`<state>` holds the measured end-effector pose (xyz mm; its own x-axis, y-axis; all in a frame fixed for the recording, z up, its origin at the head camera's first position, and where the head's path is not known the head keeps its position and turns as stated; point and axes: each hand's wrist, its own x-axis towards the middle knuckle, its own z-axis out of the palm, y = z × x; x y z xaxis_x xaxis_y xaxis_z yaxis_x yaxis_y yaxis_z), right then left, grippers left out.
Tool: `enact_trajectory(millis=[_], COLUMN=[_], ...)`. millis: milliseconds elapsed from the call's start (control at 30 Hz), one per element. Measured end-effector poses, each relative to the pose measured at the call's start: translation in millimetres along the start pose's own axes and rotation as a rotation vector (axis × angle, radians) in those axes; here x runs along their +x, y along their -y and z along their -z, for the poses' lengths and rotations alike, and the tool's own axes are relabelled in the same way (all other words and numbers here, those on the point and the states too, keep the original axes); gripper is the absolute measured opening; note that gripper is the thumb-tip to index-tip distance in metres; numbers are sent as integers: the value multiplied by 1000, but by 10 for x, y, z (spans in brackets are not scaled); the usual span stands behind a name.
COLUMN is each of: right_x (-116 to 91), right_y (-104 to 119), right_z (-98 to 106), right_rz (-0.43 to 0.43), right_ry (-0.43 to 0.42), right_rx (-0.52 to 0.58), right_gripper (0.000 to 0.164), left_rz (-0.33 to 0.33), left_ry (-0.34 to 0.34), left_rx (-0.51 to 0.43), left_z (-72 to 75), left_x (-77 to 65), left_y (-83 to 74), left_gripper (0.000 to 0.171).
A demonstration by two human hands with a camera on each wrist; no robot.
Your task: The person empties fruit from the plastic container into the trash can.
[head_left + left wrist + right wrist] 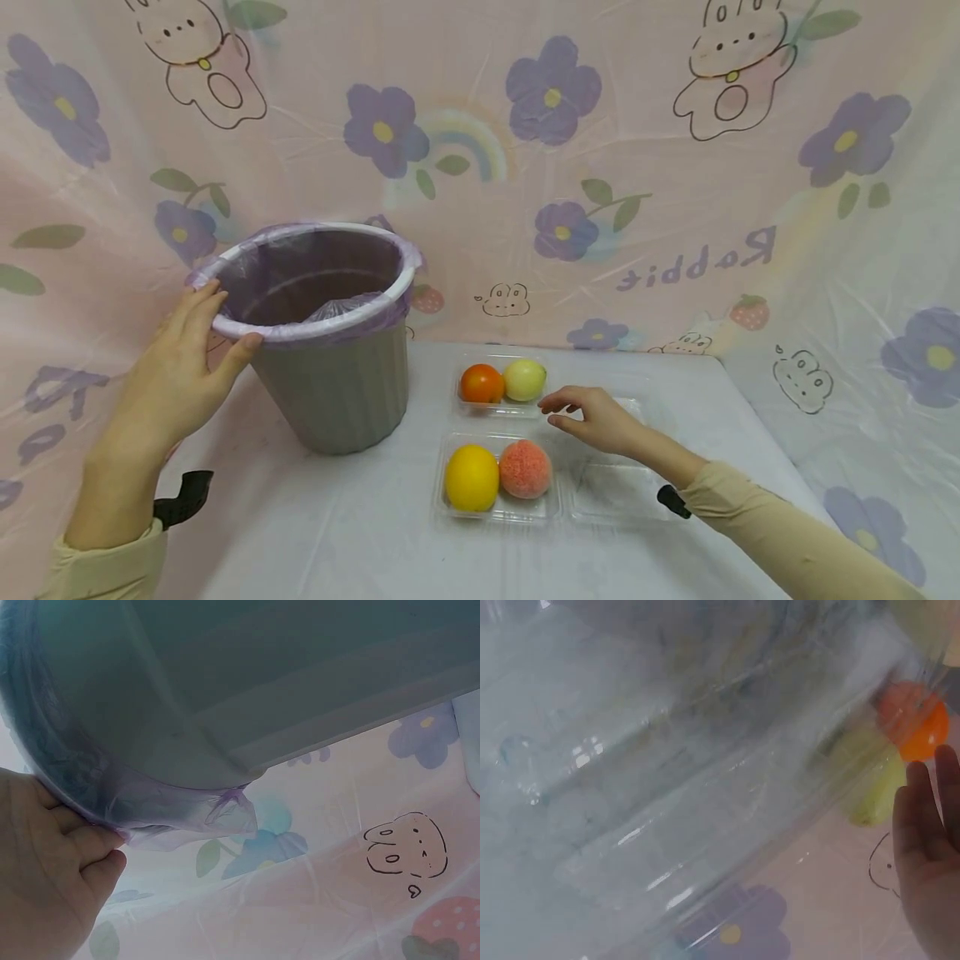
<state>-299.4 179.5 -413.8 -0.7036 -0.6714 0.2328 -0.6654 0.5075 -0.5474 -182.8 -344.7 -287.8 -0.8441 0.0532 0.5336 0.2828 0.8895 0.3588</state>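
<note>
My left hand (176,383) grips the near left rim of a grey trash bin (337,383). Over that rim is folded a thin purple bin liner (187,817), seen against the fingers in the left wrist view. My right hand (600,421), fingers bent loosely and holding nothing, hovers just right of the rear clear plastic box (495,409). That box holds an orange-red round fruit (482,383) and a pale green fruit (524,380). In the front clear box (495,517) sit a yellow fruit (472,477) and a fuzzy pink peach (526,470).
The boxes' transparent lids lie open to their right, the front lid (618,492) under my right forearm. A white cloth covers the table (360,533). Behind it hangs a pink curtain (465,225) with flowers and rabbits.
</note>
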Motion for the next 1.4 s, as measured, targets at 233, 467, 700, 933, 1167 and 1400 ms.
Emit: enact_trajectory(millis=[233,467,700,933,1167,1400], right_x=[36,47,96,127,148,180], right_y=[-2,-1,2,-5,-10,-44], right_z=[-87,-168,-233,-265,-294,-310], right_rz=[3,-7,51,86,55,18], right_ry=[103,189,208,207,227,247], right_rx=[-8,-14,-20,-32,-23,16], right_gripper=[23,24,21,23,25,23], left_rz=[-4,-12,-11,-15,-20,-13], left_ry=[-6,-13,-23,-24,-28,-21], left_rx=[3,5,-1,-2,-2,-1], left_z=[-8,-21,-20,-22,-37,-26], left_x=[2,2,-5,4,8,3], left_y=[0,5,2,9,24,7], left_gripper=[75,75,74,74,74,75])
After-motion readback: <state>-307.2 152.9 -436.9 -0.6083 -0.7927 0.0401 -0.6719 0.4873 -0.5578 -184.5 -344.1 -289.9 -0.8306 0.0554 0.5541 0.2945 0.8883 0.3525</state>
